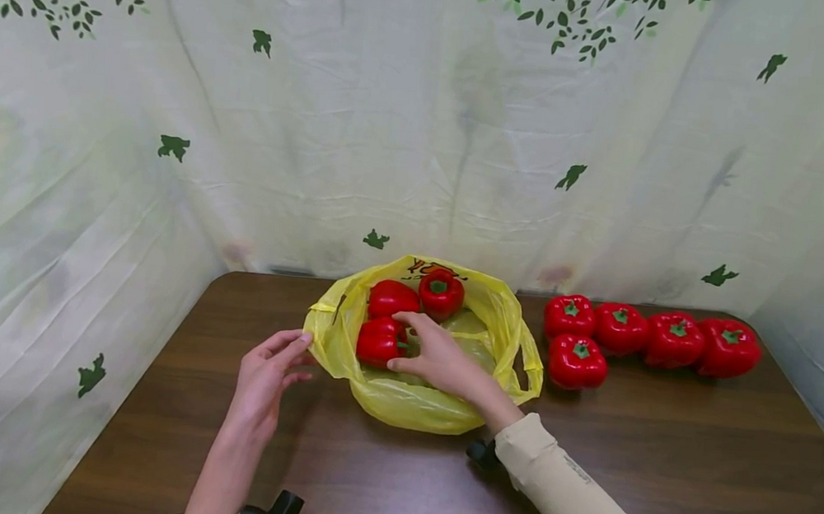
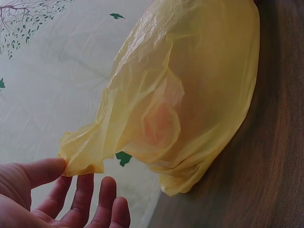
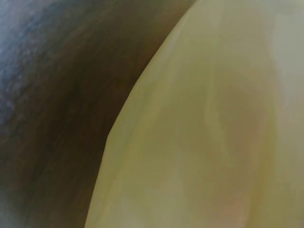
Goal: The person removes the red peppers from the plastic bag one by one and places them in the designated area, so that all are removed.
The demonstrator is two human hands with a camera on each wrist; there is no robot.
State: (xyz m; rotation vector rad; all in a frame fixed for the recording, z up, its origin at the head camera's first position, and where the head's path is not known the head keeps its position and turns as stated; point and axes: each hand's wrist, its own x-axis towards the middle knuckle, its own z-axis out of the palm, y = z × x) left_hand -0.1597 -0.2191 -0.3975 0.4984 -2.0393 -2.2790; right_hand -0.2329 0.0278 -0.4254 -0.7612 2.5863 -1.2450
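Observation:
A yellow plastic bag (image 1: 412,410) stands open on the table with three red bell peppers inside. My left hand (image 1: 266,379) pinches the bag's left handle between thumb and fingers, and the left wrist view shows the gathered yellow plastic (image 2: 83,152) there. Reaching over the front rim, my right hand (image 1: 447,360) holds the nearest bell pepper (image 1: 377,343), thumb on its lower side and fingers at its upper side. Behind that one lie another bell pepper (image 1: 391,298) and a third pepper (image 1: 442,293) with its green stem facing me. Bag plastic (image 3: 199,123) fills much of the right wrist view.
Several more red bell peppers (image 1: 621,328) sit to the right of the bag, most in a back row, with one pepper (image 1: 577,362) in front. The brown wooden table (image 1: 662,447) ends at a pale leaf-print curtain (image 1: 393,139) behind and at both sides.

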